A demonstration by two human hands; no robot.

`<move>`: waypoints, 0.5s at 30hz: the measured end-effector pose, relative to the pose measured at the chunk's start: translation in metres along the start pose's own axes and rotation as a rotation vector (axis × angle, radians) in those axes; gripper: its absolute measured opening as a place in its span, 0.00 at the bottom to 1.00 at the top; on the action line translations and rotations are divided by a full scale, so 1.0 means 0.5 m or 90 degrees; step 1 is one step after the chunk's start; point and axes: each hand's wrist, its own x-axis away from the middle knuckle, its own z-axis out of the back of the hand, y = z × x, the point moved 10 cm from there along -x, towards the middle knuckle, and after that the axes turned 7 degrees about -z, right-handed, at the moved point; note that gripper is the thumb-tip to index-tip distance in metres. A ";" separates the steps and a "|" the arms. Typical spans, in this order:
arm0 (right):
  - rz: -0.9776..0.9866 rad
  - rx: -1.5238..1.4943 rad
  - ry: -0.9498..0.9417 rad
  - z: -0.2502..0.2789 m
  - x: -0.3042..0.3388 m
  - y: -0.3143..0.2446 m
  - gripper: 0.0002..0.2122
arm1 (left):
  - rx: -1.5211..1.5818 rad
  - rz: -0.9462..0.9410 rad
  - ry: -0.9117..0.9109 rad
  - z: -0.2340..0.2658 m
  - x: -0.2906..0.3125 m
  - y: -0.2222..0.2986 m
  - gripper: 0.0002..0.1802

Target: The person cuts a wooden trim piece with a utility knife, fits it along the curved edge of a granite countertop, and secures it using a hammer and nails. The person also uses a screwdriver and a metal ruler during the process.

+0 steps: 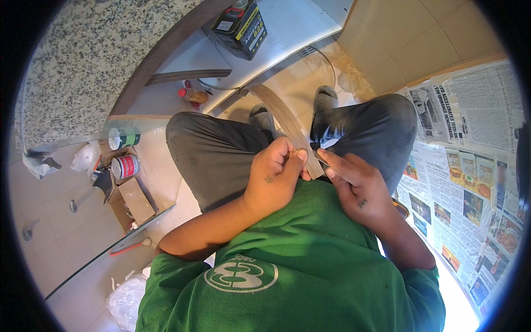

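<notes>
The long, thin brown wood-grain strip (289, 123) extends between the grey-trousered legs (213, 146), near end pinched by the left hand (275, 176), right hand (357, 185) curled alongside, grip unclear; uneven finger pressure could split its edge.

The person wears a green short-sleeved T-shirt (321, 260) with a white, round-cornered emblem (241, 276) and small white lettering above it. Its loose sleeves leave both forearms bare. Dark grey trousers (213, 149), creased and dusty with paler patches over the knees, cover the legs. The footwear (325, 102) is dark, its exact type hard to tell. A small dark marking shows on the back of the left hand (275, 176) and another on the right hand (358, 185).
</notes>
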 end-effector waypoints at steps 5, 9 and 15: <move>0.004 0.004 0.007 -0.003 -0.006 0.005 0.17 | 0.009 -0.009 -0.017 -0.007 -0.001 0.000 0.07; 0.021 -0.033 0.035 -0.005 -0.019 0.008 0.17 | 0.030 0.002 -0.029 -0.025 0.006 -0.004 0.08; 0.023 -0.083 0.028 -0.004 -0.025 0.015 0.16 | 0.046 0.014 -0.011 -0.011 -0.001 -0.005 0.07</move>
